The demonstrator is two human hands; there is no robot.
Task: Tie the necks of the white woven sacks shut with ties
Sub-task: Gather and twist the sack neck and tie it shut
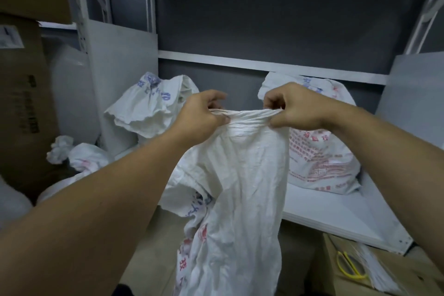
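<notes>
in the middle of the frame both hands hold up the gathered top edge of a white sack (pixel 240 187), which hangs down crumpled toward the lower centre, with red print showing on its lower left folds. the left hand (pixel 200 119) pinches the bunched edge at its left end, thumb pressed against curled fingers. the right hand (pixel 296 106) grips the right end of the same edge, fingers curled over the cloth and thumb beneath it. the edge is stretched level between the two hands. behind the left hand, a second sack (pixel 149 108) with blue print slumps on the floor, its mouth loose and open. at centre right a third sack (pixel 322 154) with red print sits on a white shelf board (pixel 336 214). in the lower right corner yellow-handled scissors (pixel 348 265) lie on a cardboard box (pixel 336 281) just beside a bundle of thin white ties (pixel 377 269). brown cartons (pixel 21 94) stand stacked at the left edge, and a grey metal rack (pixel 264 65) fills the background.
</notes>
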